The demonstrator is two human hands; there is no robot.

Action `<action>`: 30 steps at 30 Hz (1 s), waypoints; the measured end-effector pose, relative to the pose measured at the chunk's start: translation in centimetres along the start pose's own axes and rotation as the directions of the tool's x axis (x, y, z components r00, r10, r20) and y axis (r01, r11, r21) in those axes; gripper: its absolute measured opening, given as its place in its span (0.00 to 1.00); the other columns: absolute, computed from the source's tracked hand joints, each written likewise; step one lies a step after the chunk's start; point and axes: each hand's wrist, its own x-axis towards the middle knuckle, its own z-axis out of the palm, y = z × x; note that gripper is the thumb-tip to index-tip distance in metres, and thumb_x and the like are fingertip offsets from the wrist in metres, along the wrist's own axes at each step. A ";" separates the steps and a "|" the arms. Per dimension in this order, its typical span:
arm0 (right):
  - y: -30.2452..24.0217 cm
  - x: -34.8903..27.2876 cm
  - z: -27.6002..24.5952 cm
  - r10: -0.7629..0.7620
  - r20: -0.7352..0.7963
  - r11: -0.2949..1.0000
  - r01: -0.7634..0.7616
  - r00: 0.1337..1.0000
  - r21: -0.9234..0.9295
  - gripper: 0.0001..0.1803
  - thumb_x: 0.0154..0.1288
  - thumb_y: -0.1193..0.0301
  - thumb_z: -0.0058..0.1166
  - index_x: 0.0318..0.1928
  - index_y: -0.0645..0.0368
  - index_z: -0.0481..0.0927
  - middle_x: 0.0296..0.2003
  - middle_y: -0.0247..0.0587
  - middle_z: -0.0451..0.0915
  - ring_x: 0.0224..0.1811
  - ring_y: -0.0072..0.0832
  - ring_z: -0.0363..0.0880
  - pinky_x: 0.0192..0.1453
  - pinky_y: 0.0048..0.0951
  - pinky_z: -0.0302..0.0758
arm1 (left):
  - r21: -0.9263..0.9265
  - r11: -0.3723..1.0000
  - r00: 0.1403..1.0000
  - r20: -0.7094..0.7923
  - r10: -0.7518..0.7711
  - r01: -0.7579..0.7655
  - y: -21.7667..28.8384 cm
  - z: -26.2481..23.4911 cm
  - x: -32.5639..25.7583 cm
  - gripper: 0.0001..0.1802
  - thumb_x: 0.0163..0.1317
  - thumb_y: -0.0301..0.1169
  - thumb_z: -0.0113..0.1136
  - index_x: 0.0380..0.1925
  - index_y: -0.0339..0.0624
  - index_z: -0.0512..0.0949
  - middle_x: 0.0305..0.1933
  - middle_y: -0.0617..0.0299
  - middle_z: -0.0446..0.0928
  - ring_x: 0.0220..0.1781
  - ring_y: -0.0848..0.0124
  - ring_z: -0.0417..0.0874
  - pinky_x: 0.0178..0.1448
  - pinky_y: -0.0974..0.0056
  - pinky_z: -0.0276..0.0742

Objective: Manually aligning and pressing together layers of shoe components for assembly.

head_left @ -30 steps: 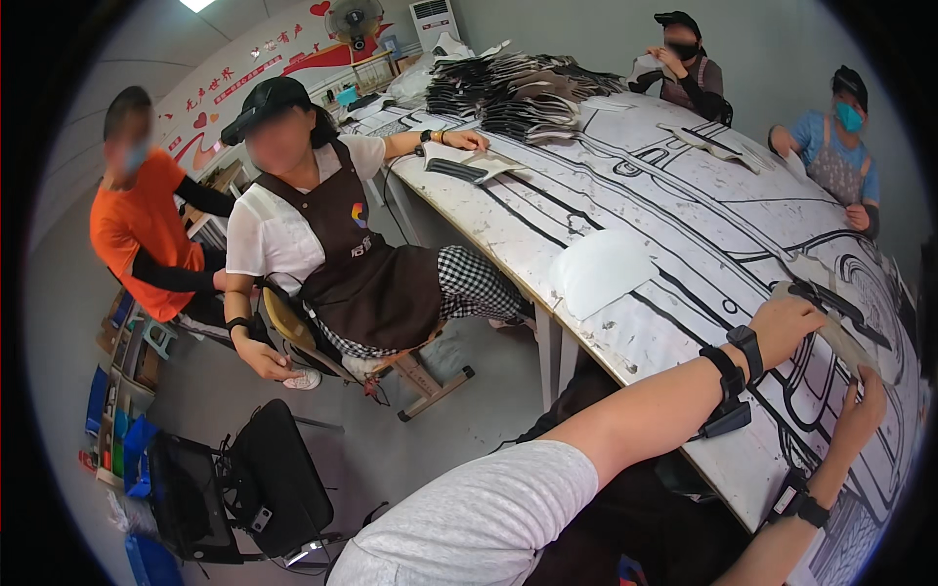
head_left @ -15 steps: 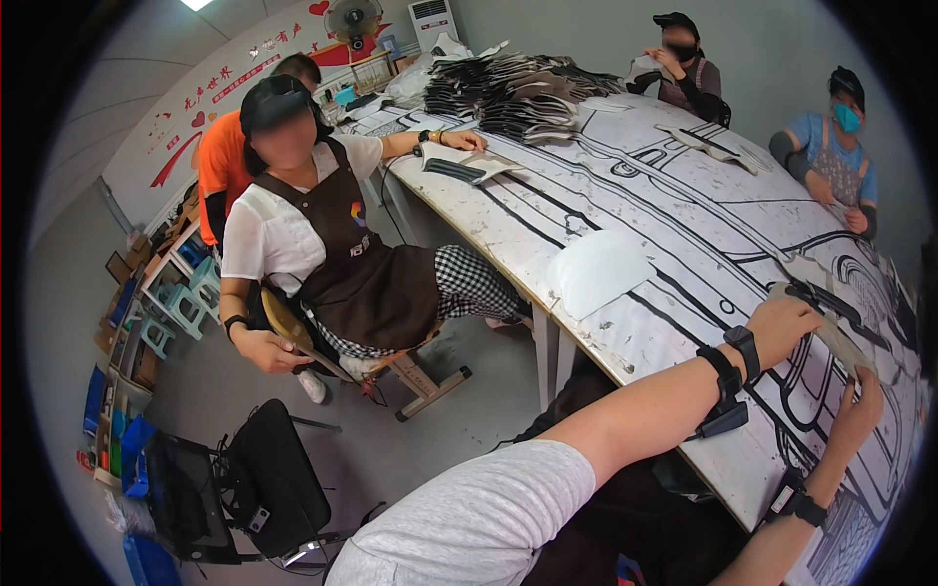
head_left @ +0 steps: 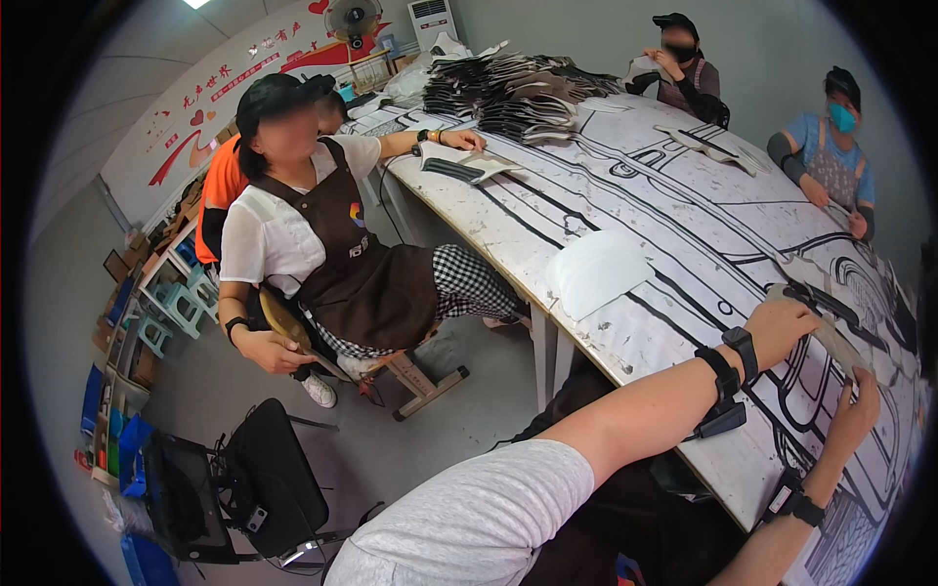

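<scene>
Both hands [head_left: 816,376], flat tan strip [head_left: 831,337], streaked table [head_left: 625,215]

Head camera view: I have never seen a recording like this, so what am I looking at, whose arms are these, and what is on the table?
No robot here. A person wears a wide fisheye camera on the head, looking down and sideways, so straight edges bend near the rim. The two bare forearms coming in from the lower right are the wearer's own, each with a dark wrist strap. The left hand and the right hand together hold a flat tan strip over the long table, whose white top is marked with black lines. On it lie a white sheet and, at the far end, a pile of dark flat pieces. Other people sit around the table; the nearest wears a brown apron and sits on a stool. A black folding chair stands on the floor.
</scene>
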 end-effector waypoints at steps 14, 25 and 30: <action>0.2 -0.1 0.2 0.002 0.003 1.000 -0.002 1.000 -0.002 0.10 0.55 0.81 0.51 0.39 0.63 0.76 0.37 0.46 0.79 0.40 0.44 0.76 0.46 0.37 0.70 | 0.001 1.000 1.000 -0.006 0.010 -0.010 0.0 -0.2 0.0 0.11 0.52 0.24 0.51 0.36 0.47 0.77 0.38 0.61 0.78 0.40 0.60 0.80 0.41 0.60 0.76; 0.3 -0.1 0.2 -0.002 0.008 1.000 0.002 1.000 0.001 0.10 0.55 0.81 0.51 0.40 0.63 0.76 0.37 0.47 0.79 0.41 0.45 0.76 0.46 0.37 0.70 | -0.011 1.000 0.999 -0.038 0.016 -0.017 -0.2 0.1 -0.2 0.10 0.52 0.24 0.52 0.35 0.47 0.77 0.37 0.62 0.78 0.40 0.60 0.79 0.40 0.60 0.76; 0.3 -0.2 0.2 -0.013 -0.002 1.000 0.013 1.000 -0.015 0.11 0.56 0.80 0.51 0.41 0.63 0.76 0.38 0.47 0.79 0.41 0.45 0.76 0.47 0.38 0.70 | -0.015 1.000 1.000 -0.028 -0.007 0.006 -0.1 0.1 -0.2 0.10 0.52 0.25 0.52 0.35 0.47 0.78 0.37 0.62 0.79 0.40 0.60 0.79 0.41 0.60 0.75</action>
